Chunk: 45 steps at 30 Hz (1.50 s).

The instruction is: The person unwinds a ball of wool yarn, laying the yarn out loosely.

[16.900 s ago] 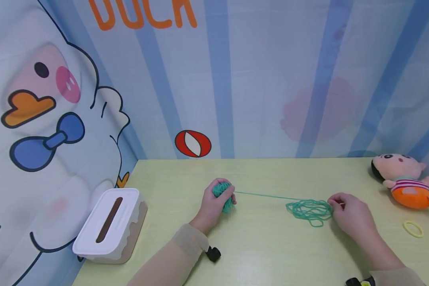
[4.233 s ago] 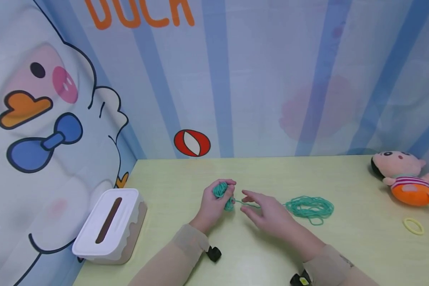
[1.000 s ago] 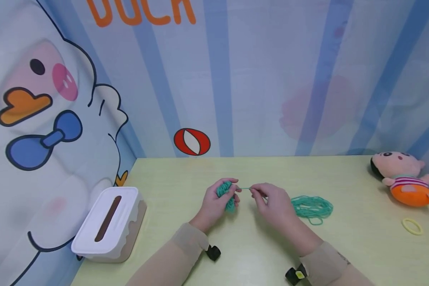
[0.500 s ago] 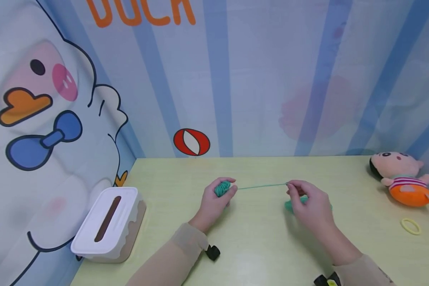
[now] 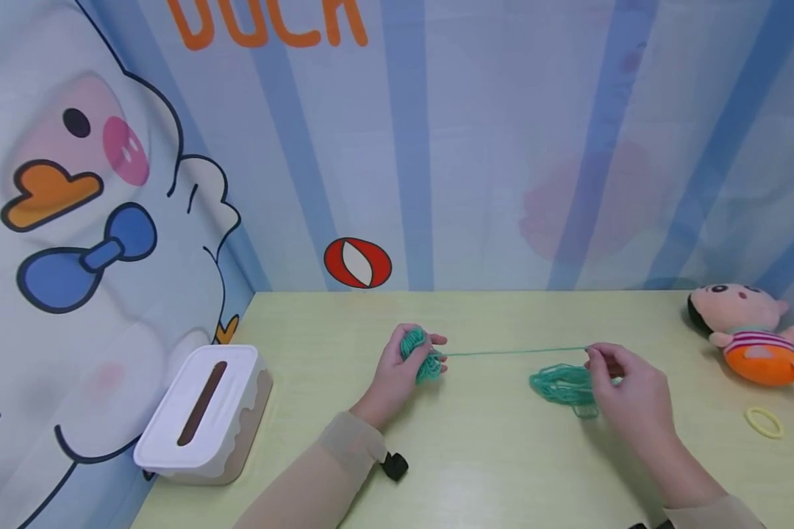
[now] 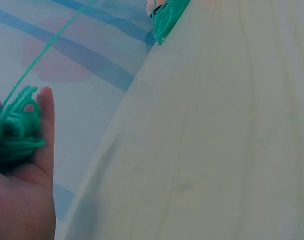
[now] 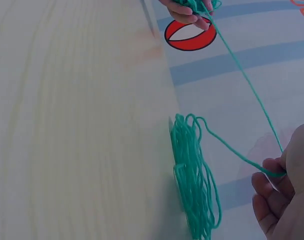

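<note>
My left hand [image 5: 388, 378] grips a small wound bundle of green yarn [image 5: 413, 342]; loops of it stick out past the fingers in the left wrist view. A taut strand [image 5: 512, 353] runs from the bundle to my right hand [image 5: 635, 397], whose thumb and fingers pinch it well off to the right. Under and beside that hand, a loose heap of green yarn [image 5: 559, 384] lies on the table, partly covered by the fingers in the head view. From the heap [image 7: 192, 175], a slack length climbs to the pinching fingertips in the right wrist view.
At the left stands a white-lidded box [image 5: 205, 411] with a long slot. A plush doll [image 5: 750, 334] lies at the far right of the pale table [image 5: 476, 455], with a yellow ring [image 5: 764, 423] in front of it. A printed cloth backs the table.
Over the last second my right hand has moved right from close beside the left hand, lengthening the strand between them. The left hand stays in place, turning slightly, still gripping the bundle.
</note>
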Each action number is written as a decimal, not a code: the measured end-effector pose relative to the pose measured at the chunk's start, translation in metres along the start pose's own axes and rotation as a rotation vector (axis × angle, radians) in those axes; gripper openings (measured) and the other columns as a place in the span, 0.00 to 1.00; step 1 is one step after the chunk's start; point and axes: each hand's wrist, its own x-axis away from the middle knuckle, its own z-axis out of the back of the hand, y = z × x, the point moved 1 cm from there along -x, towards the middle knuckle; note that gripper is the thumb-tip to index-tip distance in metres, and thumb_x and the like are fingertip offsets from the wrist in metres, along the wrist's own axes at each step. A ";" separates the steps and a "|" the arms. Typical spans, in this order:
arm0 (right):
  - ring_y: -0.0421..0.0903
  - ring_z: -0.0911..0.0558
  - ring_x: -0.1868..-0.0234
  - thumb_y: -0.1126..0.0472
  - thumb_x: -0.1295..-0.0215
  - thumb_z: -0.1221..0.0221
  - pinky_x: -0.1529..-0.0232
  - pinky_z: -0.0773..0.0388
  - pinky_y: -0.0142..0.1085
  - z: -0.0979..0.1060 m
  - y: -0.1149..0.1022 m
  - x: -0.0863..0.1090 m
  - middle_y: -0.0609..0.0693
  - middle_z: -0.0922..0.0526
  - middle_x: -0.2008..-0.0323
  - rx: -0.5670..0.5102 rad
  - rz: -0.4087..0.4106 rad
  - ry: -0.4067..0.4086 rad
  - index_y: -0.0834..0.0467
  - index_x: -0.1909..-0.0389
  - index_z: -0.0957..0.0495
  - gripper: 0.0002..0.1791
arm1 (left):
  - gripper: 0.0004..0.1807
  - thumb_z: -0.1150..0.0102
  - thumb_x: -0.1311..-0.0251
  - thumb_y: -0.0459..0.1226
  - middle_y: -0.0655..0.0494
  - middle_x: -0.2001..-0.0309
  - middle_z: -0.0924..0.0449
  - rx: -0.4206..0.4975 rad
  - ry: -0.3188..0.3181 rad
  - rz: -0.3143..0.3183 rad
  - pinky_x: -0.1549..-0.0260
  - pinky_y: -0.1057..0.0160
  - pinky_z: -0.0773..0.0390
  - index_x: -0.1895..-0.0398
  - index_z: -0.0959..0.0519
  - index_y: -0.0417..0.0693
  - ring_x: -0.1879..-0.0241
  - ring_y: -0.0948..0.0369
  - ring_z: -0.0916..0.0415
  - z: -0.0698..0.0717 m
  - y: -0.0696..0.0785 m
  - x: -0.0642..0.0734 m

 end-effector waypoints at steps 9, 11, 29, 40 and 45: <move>0.50 0.17 0.61 0.50 0.15 0.46 0.68 0.26 0.30 0.021 0.034 -0.007 0.61 0.08 0.54 0.163 -0.191 -0.183 0.64 0.39 0.15 0.23 | 0.28 0.27 0.27 0.48 0.50 0.52 0.15 -0.109 0.091 -0.019 0.56 0.64 0.11 0.30 0.22 0.50 0.62 0.59 0.14 0.001 -0.003 0.000; 0.54 0.15 0.60 0.49 0.16 0.45 0.66 0.25 0.34 0.024 0.039 -0.008 0.62 0.08 0.52 0.193 -0.218 -0.224 0.65 0.39 0.15 0.24 | 0.29 0.25 0.29 0.50 0.52 0.54 0.18 -0.132 0.108 -0.011 0.57 0.64 0.13 0.30 0.22 0.51 0.62 0.58 0.18 0.002 -0.002 0.000; 0.67 0.20 0.43 0.59 0.22 0.40 0.46 0.23 0.62 -0.022 -0.019 -0.002 0.68 0.15 0.41 0.003 0.070 -0.094 0.65 0.44 0.14 0.15 | 0.15 0.45 0.15 0.44 0.51 0.59 0.18 0.023 -0.010 -0.003 0.59 0.62 0.09 0.34 0.24 0.50 0.66 0.57 0.17 -0.004 0.005 0.004; 0.61 0.21 0.24 0.49 0.15 0.41 0.26 0.22 0.61 -0.091 -0.093 -0.003 0.56 0.16 0.28 -0.055 0.250 -0.440 0.60 0.20 0.28 0.31 | 0.14 0.44 0.15 0.44 0.38 0.45 0.18 0.019 -0.061 -0.061 0.59 0.63 0.10 0.35 0.24 0.50 0.64 0.59 0.17 -0.004 0.003 0.003; 0.59 0.12 0.35 0.51 0.14 0.41 0.34 0.15 0.58 -0.110 -0.105 -0.006 0.55 0.10 0.38 -0.064 0.233 -0.478 0.61 0.22 0.27 0.29 | 0.14 0.44 0.15 0.41 0.48 0.50 0.16 0.018 -0.071 -0.090 0.61 0.61 0.09 0.36 0.24 0.47 0.65 0.57 0.16 -0.004 0.001 0.003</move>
